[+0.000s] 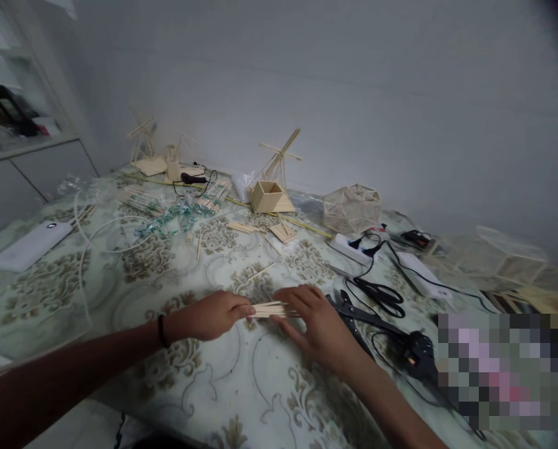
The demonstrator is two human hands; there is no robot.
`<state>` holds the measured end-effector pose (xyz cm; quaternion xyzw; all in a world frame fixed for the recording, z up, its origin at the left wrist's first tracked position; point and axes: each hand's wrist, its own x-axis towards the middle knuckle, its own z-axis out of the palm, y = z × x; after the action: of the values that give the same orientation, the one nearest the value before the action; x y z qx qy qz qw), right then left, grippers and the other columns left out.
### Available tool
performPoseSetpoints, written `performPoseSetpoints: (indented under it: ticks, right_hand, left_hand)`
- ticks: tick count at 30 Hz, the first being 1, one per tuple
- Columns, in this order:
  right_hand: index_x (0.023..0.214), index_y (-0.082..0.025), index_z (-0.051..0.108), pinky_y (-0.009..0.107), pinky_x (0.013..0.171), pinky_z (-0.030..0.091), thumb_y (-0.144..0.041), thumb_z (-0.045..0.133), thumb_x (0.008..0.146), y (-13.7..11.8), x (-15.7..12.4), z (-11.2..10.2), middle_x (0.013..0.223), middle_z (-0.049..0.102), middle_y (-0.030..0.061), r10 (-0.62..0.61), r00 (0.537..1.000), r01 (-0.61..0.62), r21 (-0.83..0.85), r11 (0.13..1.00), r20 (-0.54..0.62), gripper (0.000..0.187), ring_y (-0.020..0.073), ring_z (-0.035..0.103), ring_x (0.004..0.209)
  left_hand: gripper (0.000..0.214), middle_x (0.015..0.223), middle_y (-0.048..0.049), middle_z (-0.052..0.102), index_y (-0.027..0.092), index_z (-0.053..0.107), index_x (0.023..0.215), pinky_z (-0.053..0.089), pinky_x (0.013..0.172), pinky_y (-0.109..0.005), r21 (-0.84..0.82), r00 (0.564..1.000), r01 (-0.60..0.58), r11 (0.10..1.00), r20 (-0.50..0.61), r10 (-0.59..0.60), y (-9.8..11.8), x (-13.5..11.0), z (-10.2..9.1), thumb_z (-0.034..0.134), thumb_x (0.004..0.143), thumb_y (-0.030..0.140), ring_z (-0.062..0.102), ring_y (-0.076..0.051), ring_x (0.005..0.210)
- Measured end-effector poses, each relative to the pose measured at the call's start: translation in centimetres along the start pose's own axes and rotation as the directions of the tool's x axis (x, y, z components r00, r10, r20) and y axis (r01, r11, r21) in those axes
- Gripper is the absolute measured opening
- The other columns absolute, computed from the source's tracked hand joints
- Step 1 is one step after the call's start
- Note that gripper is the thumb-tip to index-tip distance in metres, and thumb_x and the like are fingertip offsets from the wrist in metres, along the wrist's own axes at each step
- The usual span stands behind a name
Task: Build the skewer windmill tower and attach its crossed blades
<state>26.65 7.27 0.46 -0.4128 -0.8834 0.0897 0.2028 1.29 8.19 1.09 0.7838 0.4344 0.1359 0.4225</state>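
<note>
a: where are the hands?

b: they meet just below the middle of the frame, over the patterned tablecloth [120, 293]. the left hand [211, 315] comes in from the lower left with a black wristband [161, 330] on it. the right hand [318, 324] comes in from the lower right.

a: what do they have?

b: a small bundle of thin wooden sticks [269, 309], lying roughly level between them, low over the cloth. the left hand's fingertips are pinched tight on the bundle's left end. the right hand's fingers lie stretched over the right end. whether they clamp it or only rest on it, i cannot tell.

a: and around them?

b: just right of the right hand lies a dark tool [353, 317], and beyond it black-handled scissors [381, 294]. a black glue gun [416, 352] sits toward the lower right with its cord looping by. above those is a white power strip [353, 249] with black plugs in it. in the upper middle stands a stick windmill model [272, 187] on a box base, and to its right a faceted stick frame [352, 207]. loose sticks lie scattered on the cloth below the model. a flat white device [30, 244] rests at the left edge.
</note>
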Motion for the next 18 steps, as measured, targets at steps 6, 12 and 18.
performPoseSetpoints:
  ticks: [6, 12, 18]
  right_hand:
    - [0.104, -0.019, 0.067, 0.054, 0.114, 0.028, -0.014, 0.055, 0.096, -2.8, 1.6, 1.2, 0.1, 0.073, 0.0102, 0.022, 0.999, -0.042, -0.438, 0.898, -0.049, 0.016, 0.0306, 0.061, 0.113]
    - [0.099, -0.019, 0.063, 0.033, 0.074, 0.043, -0.014, 0.053, 0.095, -3.1, 4.6, 2.4, 0.094, 0.075, 0.0089, 0.164, 0.946, -0.043, -0.391, 0.92, 0.282, 0.012, 0.0239, 0.07, 0.087]
    - [0.115, -0.017, 0.06, 0.03, 0.064, 0.036, -0.024, 0.053, 0.094, -1.5, 7.8, 2.5, 0.089, 0.078, 0.0133, 0.324, 0.915, -0.191, -0.448, 0.874, 0.242, 0.023, 0.0276, 0.074, 0.08]
  left_hand:
    - [0.042, 0.065, 0.0012, 0.058, 0.019, 0.06, 0.074, 0.037, 0.059, -0.026, 0.026, 0.995, 0.018, 1.0, -0.099, -0.015, 1.1, 0.4, 1.0, 0.034, 0.102, 0.036, 0.051, -0.015, 0.062]
    - [0.032, 0.081, -0.0083, 0.072, 0.018, 0.063, 0.078, 0.044, 0.067, -0.031, 0.103, 0.98, 0.059, 0.993, -0.194, -0.038, 1.0, 2.1, 1.4, 0.041, 0.098, 0.028, 0.064, -0.022, 0.074]
    - [0.017, 0.085, -0.0087, 0.075, 0.018, 0.067, 0.091, 0.049, 0.068, -0.034, 0.114, 0.935, 0.064, 0.991, -0.353, -0.02, 0.8, 3.7, 0.8, 0.053, 0.094, 0.028, 0.069, -0.025, 0.077]
